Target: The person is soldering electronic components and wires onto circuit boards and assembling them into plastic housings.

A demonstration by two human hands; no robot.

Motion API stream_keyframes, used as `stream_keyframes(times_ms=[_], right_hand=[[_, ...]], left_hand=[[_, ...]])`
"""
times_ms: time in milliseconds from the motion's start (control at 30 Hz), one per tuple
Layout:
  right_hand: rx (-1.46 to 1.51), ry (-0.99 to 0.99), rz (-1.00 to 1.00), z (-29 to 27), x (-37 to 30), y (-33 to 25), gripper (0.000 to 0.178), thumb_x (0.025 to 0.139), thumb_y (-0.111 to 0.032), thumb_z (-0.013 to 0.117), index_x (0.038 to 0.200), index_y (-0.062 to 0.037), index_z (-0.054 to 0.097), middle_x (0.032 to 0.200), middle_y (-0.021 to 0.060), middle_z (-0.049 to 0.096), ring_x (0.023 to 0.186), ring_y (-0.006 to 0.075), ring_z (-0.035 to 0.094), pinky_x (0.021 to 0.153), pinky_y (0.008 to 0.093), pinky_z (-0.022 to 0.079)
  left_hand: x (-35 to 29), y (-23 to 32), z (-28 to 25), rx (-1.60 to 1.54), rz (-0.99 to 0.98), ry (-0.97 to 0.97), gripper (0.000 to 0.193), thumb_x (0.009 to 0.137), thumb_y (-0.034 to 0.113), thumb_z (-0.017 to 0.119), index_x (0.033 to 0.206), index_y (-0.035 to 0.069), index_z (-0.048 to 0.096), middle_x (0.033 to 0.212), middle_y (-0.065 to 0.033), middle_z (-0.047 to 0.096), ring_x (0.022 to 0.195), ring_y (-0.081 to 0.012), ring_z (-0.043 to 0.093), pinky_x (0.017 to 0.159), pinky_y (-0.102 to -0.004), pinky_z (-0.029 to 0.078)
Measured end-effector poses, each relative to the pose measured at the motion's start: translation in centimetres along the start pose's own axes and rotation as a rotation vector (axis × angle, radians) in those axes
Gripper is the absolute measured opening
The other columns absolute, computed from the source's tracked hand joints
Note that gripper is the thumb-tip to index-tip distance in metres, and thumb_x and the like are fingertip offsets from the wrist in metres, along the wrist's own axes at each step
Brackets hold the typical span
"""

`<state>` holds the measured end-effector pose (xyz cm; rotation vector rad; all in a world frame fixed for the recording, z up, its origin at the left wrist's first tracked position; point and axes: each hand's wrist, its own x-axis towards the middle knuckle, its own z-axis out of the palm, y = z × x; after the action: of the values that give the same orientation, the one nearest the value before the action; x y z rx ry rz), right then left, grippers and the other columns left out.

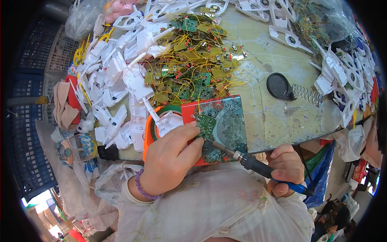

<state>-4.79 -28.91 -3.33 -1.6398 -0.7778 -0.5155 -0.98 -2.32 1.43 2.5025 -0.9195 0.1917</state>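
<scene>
My left hand [171, 155], with a purple bead bracelet at the wrist, is closed at the left edge of a small green circuit board [207, 123]. Its fingertips pinch the board's lower left side; any wire between them is too small to make out. Under the board lies a red box with a grey patterned top [231, 127]. In my right hand [287, 169] is a soldering iron [258, 165] with a black and blue handle. Its metal tip points left and meets the board's lower edge or sits just beside it; I cannot tell which.
Beyond the box is a heap of circuit boards [189, 60] with yellow wires. White plastic housings [121, 80] pile up on the left, more housings [350, 76] on the right. An orange ring-shaped holder [148, 137] stands by my left hand. A coiled spring stand [308, 94] adjoins a black round dish [278, 85].
</scene>
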Motion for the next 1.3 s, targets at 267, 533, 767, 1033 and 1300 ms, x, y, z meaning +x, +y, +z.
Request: stream_keyframes(times_ms=[267, 533, 767, 1033, 1300], right_hand=[[0.018, 0.020, -0.029, -0.2, -0.4, 0.1, 0.032, 0.095, -0.035, 0.053, 0.096, -0.0032, 0.053, 0.059, 0.0027, 0.057, 0.049, 0.0187, 0.056, 0.067, 0.0364, 0.050], [-0.002, 0.123, -0.036, -0.1, -0.8, 0.2, 0.032, 0.095, -0.037, 0.053, 0.093, -0.0048, 0.053, 0.062, 0.0036, 0.057, 0.051, 0.0178, 0.054, 0.064, 0.0370, 0.048], [-0.099, 0.659, 0.104, -3.5, -2.9, 0.5, 0.034, 0.098, -0.044, 0.042, 0.099, -0.0105, 0.046, 0.065, 0.0021, 0.049, 0.062, 0.0150, 0.047, 0.077, 0.0419, 0.039], [-0.687, 1.260, 0.313, -15.7, -0.2, -0.6, 0.017, 0.091, -0.020, 0.052, 0.086, -0.0037, 0.054, 0.057, -0.0001, 0.042, 0.045, 0.0073, 0.038, 0.042, 0.0204, 0.029], [-1.280, 0.502, -0.229, -16.8, 1.8, 0.0, 0.014, 0.090, -0.001, 0.050, 0.102, -0.0010, 0.058, 0.085, 0.0072, 0.052, 0.057, 0.0068, 0.042, 0.047, 0.0189, 0.033]], left_hand=[[0.0, 0.0, -0.1, 0.001, -0.001, -0.009, 0.023, 0.066, 0.001, 0.068, 0.089, 0.000, 0.064, 0.099, -0.0119, 0.061, 0.096, -0.0289, 0.064, 0.072, -0.0338, 0.055], [0.1, 0.0, -0.1, 0.010, 0.001, -0.004, 0.023, 0.066, 0.001, 0.068, 0.088, 0.000, 0.063, 0.099, -0.0120, 0.061, 0.095, -0.0288, 0.064, 0.072, -0.0340, 0.055], [0.1, 0.3, 0.0, -0.010, 0.020, 0.021, 0.022, 0.067, 0.000, 0.068, 0.088, 0.001, 0.063, 0.098, -0.0118, 0.061, 0.094, -0.0291, 0.065, 0.073, -0.0340, 0.055], [0.2, 0.6, -0.1, -0.009, -0.030, 0.070, 0.023, 0.064, -0.001, 0.073, 0.085, 0.001, 0.063, 0.096, -0.0121, 0.063, 0.092, -0.0300, 0.065, 0.072, -0.0361, 0.054], [-0.1, 0.5, 0.0, 0.008, -0.032, 0.065, 0.022, 0.066, 0.001, 0.072, 0.086, 0.002, 0.064, 0.098, -0.0117, 0.063, 0.093, -0.0286, 0.065, 0.072, -0.0353, 0.054]])
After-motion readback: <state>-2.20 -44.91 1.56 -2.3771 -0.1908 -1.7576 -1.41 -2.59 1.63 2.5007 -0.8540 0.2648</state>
